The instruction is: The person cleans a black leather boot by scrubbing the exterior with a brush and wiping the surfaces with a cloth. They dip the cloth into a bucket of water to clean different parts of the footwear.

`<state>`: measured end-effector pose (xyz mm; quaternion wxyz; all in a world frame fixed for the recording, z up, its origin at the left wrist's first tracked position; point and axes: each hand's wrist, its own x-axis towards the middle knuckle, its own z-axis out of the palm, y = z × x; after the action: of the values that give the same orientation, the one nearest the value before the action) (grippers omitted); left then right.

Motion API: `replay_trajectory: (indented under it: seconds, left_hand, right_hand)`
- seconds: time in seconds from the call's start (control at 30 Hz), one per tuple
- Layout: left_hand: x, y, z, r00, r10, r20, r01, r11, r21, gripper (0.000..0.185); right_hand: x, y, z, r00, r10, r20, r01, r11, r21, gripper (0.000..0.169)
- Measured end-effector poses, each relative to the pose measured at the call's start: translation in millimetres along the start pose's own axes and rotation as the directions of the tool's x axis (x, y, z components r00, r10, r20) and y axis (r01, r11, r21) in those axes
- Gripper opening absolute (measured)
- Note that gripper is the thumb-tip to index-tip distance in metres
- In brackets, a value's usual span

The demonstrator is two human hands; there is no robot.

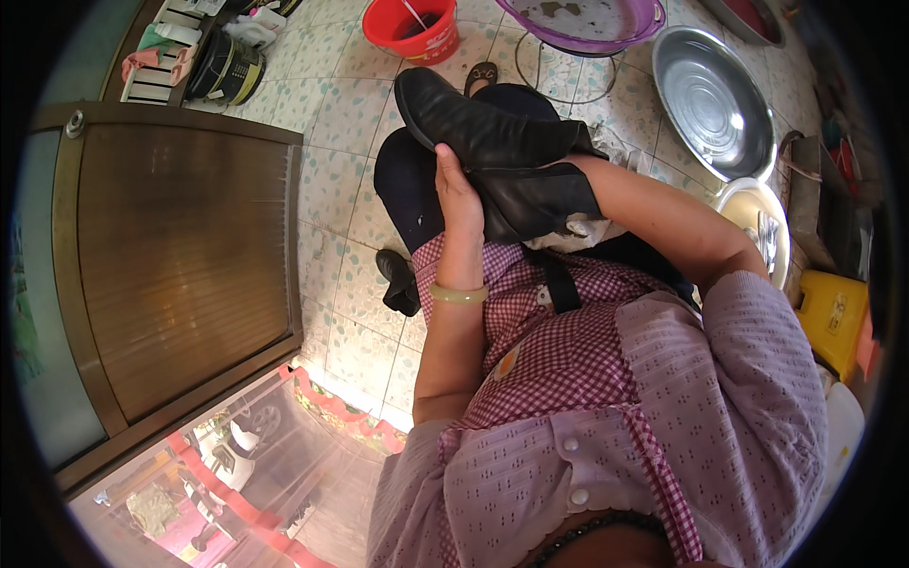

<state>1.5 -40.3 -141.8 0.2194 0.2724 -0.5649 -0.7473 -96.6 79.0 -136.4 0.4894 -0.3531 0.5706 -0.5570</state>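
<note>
A black leather ankle boot (490,131) lies across my lap, its toe towards the upper left and its side zip undone. My left hand (458,192), below a pale bangle, grips the boot from the left; the thumb lies against the sole edge and the fingers are hidden behind it. From the right, my right forearm runs into the boot's open shaft, so the right hand is hidden inside. A whitish cloth (579,234) shows beneath the shaft, over the checked apron (561,355). Another black boot (399,284) rests on the tiled floor to the left.
Ahead stand a red bucket (437,44) with dark liquid and a purple basin (589,35) of sudsy water. At right are a metal basin (710,106), a cream basin (781,234) and a yellow container (831,319). A brown-framed door (184,248) borders the left.
</note>
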Motion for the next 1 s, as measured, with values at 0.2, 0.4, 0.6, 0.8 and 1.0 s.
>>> replay_trajectory:
  seconds: [0.2,0.4,0.6,0.8,1.0]
  left_hand:
    - [-4.0,4.2,7.1,0.997,-0.034,-0.073,0.030,0.998,-0.053,0.071]
    - [-10.2,8.4,3.2,1.000,0.001,-0.002,-0.001,0.994,-0.113,0.073]
    - [-11.5,18.7,3.9,0.997,-0.071,-0.026,0.066,0.986,-0.154,0.073]
    - [-9.0,54.6,-7.1,0.989,0.133,-0.061,-0.136,0.989,-0.064,0.081]
    - [-4.2,104.8,-42.3,0.956,0.177,-0.233,-0.255,0.896,-0.364,0.065]
  right_hand:
    - [33.7,-12.3,-17.7,0.998,-0.063,-0.028,0.062,0.997,-0.036,0.033]
    - [6.6,-46.7,1.5,0.983,-0.186,-0.001,0.180,0.954,-0.238,0.034]
    - [9.9,-98.8,39.1,0.894,-0.438,0.089,0.432,0.797,-0.421,0.034]
    - [22.0,-109.3,47.3,0.868,-0.480,0.130,0.481,0.745,-0.462,0.034]
    - [6.6,-185.5,52.4,0.921,0.046,0.387,0.323,0.467,-0.823,0.030]
